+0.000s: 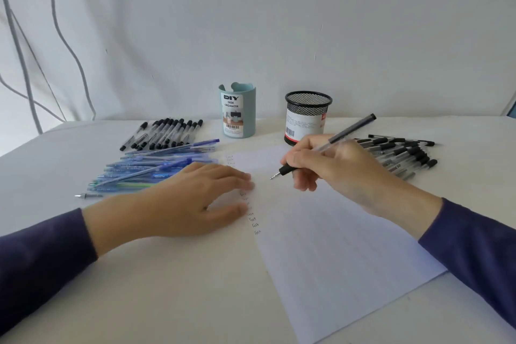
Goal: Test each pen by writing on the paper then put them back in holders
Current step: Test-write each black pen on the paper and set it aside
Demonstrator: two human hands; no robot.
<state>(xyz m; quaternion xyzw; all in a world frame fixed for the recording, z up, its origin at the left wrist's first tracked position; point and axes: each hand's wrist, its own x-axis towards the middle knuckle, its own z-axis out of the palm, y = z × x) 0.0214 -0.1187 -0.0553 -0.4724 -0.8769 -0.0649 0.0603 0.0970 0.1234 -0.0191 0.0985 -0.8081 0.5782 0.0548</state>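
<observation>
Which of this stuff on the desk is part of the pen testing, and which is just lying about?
In the job: clear black-grip pen in right hand, white paper sheet, teal cylindrical organizer, black mesh cup, blue pen pile, left black-capped pens, right black-capped pens.
Lying about: grey cables on the wall.

Soft, cool daylight is filling the scene, bright and even. The white surface [181, 288] is taking only faint, diffuse shadows under the left hand [178, 204] and the right hand [335, 170]. The fingertips [245, 180] of the left hand are showing slight motion blur. The wide lens is bending the far edge of the surface, and the small writing on the paper [349, 260] is looking soft.
</observation>
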